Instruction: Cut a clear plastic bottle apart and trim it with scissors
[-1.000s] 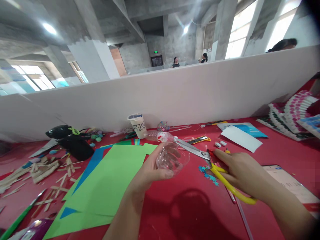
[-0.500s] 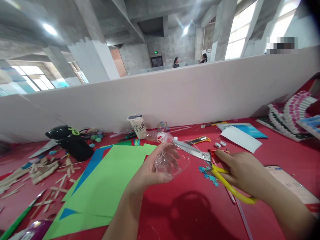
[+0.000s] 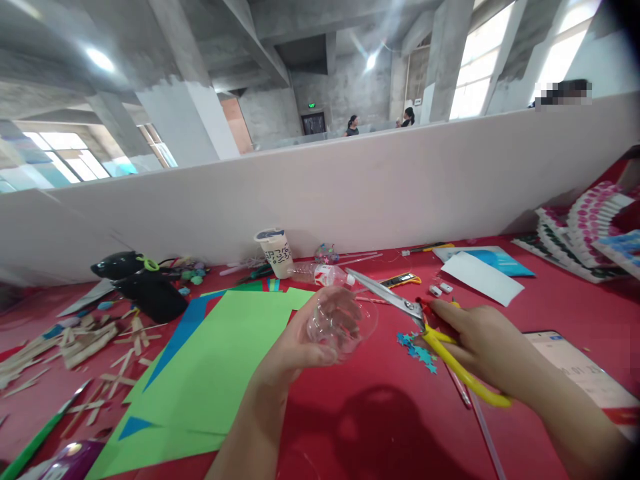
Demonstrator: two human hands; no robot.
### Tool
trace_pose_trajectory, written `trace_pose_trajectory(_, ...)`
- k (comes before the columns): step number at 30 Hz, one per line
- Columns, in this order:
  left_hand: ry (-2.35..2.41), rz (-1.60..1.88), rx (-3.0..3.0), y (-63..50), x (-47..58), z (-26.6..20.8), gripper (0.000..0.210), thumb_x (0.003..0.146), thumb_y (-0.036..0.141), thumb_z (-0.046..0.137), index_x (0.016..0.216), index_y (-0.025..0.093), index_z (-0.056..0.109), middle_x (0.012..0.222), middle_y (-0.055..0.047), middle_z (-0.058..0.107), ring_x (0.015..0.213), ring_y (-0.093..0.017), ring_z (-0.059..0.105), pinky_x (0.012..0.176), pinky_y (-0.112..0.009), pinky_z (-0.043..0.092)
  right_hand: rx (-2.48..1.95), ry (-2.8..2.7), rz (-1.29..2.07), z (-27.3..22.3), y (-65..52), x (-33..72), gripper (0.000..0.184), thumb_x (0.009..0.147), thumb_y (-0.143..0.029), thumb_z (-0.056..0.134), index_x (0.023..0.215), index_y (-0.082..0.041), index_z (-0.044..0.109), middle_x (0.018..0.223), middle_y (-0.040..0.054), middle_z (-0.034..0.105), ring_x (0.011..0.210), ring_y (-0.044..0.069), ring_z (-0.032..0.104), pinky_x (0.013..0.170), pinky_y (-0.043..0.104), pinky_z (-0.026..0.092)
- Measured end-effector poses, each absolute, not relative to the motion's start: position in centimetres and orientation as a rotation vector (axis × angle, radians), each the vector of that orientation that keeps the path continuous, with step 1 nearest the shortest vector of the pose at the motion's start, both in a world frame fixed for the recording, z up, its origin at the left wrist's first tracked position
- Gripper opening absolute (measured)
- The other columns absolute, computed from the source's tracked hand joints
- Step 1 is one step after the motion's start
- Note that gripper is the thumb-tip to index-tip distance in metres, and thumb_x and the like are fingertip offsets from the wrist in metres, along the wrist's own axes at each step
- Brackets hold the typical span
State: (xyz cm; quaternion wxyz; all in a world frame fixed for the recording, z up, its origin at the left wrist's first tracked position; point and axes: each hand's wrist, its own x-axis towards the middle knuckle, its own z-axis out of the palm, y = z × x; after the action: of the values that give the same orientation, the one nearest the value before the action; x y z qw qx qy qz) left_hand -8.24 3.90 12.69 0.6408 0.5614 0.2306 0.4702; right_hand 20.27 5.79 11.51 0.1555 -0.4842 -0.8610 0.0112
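Note:
A clear plastic piece with a round rim, like the cut end of a bottle (image 3: 327,323), sits in the curled fingers of my left hand (image 3: 305,333) above the red table. My right hand (image 3: 485,340) grips scissors (image 3: 445,357) with yellow handles and metal blades, which point left past the plastic's upper edge. The blades look closed or nearly so. Below them lie small blue-green star pieces (image 3: 419,352). A clear bottle part (image 3: 320,273) with a white cap and red label rests behind my left hand.
Green paper sheets (image 3: 215,360) lie left, beside wooden sticks (image 3: 117,377) and a black bottle (image 3: 150,297). A paper cup (image 3: 275,253) and a utility knife (image 3: 401,281) sit toward the white partition (image 3: 325,200). On the right are a phone (image 3: 575,367) and white paper (image 3: 483,277).
The scissors have swung slightly, their blades now looking narrower and closer together. The plastic piece has turned a little in my left hand, its rim tipping upward.

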Motion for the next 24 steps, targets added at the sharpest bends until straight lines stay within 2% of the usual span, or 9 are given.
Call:
trace_pose_trajectory(3,0.517,1.099,1.206,3.7,-7.9,13.2,0.067,0.057,0.029,0.078,0.121,0.025,0.058,0.110,-0.007,0.061,0.088,-0.022,0.059,0.075,-0.032,0.048,-1.413,-2.403,0.234,12.0,5.4,20.0,0.028,0.092,-0.051,0.044,0.078,-0.027,0.037,0.050,-0.0073,0.041,0.043,0.019,0.043,0.047,0.027,0.020)
trace_pose_trajectory(6,0.561,1.184,1.120,3.7,-7.8,13.6,0.057,0.064,0.031,0.076,0.117,0.022,0.060,0.107,-0.008,0.064,0.085,-0.021,0.063,0.070,-0.029,0.049,-1.378,-2.351,0.475,12.4,5.0,19.8,0.034,0.090,-0.052,0.051,0.074,-0.028,0.032,0.054,-0.0086,0.040,0.046,0.016,0.038,0.047,0.027,0.024)
trace_pose_trajectory(10,0.717,1.216,0.976,4.0,-7.7,13.9,0.040,0.076,0.037,0.068,0.110,0.017,0.061,0.106,-0.011,0.067,0.085,-0.023,0.067,0.070,-0.030,0.051,-1.225,-2.247,0.784,12.5,4.7,19.9,0.030,0.090,-0.055,0.048,0.084,-0.027,0.042,0.068,-0.0027,0.053,0.056,0.017,0.048,0.050,0.028,0.038)
trace_pose_trajectory(13,0.797,1.183,0.901,4.0,-7.4,13.8,0.043,0.076,0.045,0.069,0.105,0.014,0.061,0.098,-0.012,0.071,0.079,-0.022,0.069,0.067,-0.028,0.051,-1.074,-2.160,1.002,12.1,4.6,20.4,0.042,0.093,-0.063,0.033,0.089,-0.024,0.050,0.068,0.0005,0.055,0.056,0.019,0.053,0.051,0.030,0.045)
trace_pose_trajectory(15,0.825,1.181,0.889,4.0,-7.1,13.7,0.047,0.075,0.047,0.070,0.107,0.014,0.059,0.092,-0.011,0.072,0.072,-0.020,0.069,0.063,-0.027,0.049,-1.007,-2.126,1.124,12.1,4.3,20.8,0.049,0.093,-0.063,0.027,0.088,-0.023,0.054,0.062,-0.0002,0.054,0.050,0.019,0.053,0.048,0.031,0.046)
trace_pose_trajectory(19,0.870,1.206,0.891,3.9,-6.5,13.4,0.047,0.078,0.047,0.068,0.111,0.015,0.056,0.090,-0.010,0.072,0.069,-0.018,0.068,0.063,-0.027,0.048,-0.906,-2.026,1.399,13.3,3.5,20.9,0.038,0.089,-0.062,0.044,0.092,-0.027,0.059,0.065,-0.0010,0.056,0.051,0.019,0.054,0.051,0.032,0.045)
trace_pose_trajectory(20,0.865,1.216,0.895,3.9,-6.5,13.3,0.047,0.078,0.046,0.067,0.112,0.015,0.055,0.091,-0.010,0.072,0.071,-0.019,0.068,0.064,-0.028,0.048,-0.897,-1.994,1.433,13.8,3.3,20.7,0.036,0.087,-0.063,0.046,0.088,-0.028,0.058,0.063,-0.0021,0.052,0.050,0.019,0.052,0.051,0.032,0.043)
trace_pose_trajectory(22,0.835,1.228,0.905,3.8,-6.3,13.3,0.047,0.078,0.045,0.067,0.114,0.017,0.054,0.093,-0.009,0.071,0.078,-0.021,0.069,0.068,-0.029,0.049,-0.932,-1.954,1.423,14.5,3.1,20.2,0.037,0.087,-0.063,0.046,0.077,-0.028,0.052,0.057,-0.0032,0.048,0.049,0.019,0.048,0.052,0.033,0.041)
trace_pose_trajectory(24,0.793,1.226,0.920,3.7,-6.2,13.4,0.046,0.078,0.043,0.066,0.115,0.018,0.054,0.096,-0.009,0.070,0.084,-0.022,0.068,0.072,-0.031,0.049,-0.997,-1.935,1.312,14.5,3.0,19.6,0.039,0.088,-0.061,0.048,0.070,-0.026,0.048,0.058,-0.0027,0.047,0.051,0.018,0.046,0.050,0.031,0.039)
